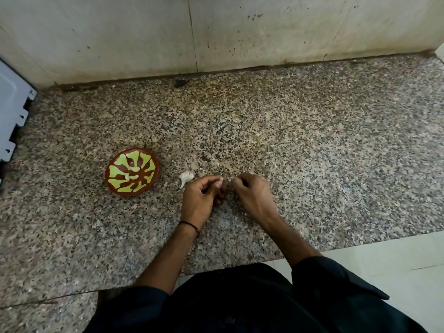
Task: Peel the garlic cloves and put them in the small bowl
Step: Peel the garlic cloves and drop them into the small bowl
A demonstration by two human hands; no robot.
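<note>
Dark sleeves (336, 277) lowest in view. Left hand (204, 192) and right hand (251, 192), right of bowl (147, 184), fingers curled, tips meeting, both pinching a mostly hidden clove (227, 182). Garlic head (186, 177) on counter (288, 140), between bowl and left hand. Two peeled cloves (134, 168) inside bowl. Stained wall (240, 32) beyond.

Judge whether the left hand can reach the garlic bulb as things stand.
Probably yes: the garlic bulb lies right beside the left hand, nothing between them on the counter, though its curled fingers seem busy with something small.
</note>
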